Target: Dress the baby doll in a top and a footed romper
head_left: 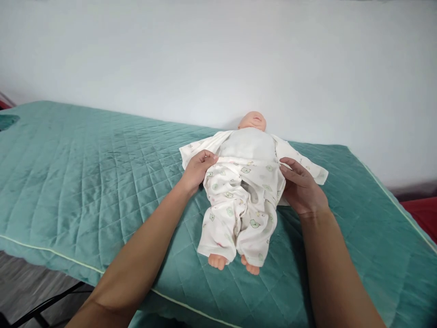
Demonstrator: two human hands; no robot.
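Note:
A baby doll (252, 121) lies on its back, head towards the wall and toes towards me. It wears printed white pants (254, 200) with small green animal figures, pulled up to its belly. A white top (248, 143) covers its chest, and the sleeves of a printed jacket (300, 159) spread out to both sides. My left hand (199, 169) pinches the waistband at its left end. At the other end of the waistband, my right hand (302, 186) grips the edge between its fingers; its thumb is partly hidden. Bare toes show below both pant legs.
The doll lies on a green quilted bed cover (78, 182) with pale piping along its edge. A plain white wall (170, 59) rises behind it. Something red (421, 214) shows past the right edge, and dark floor (27, 282) at the lower left.

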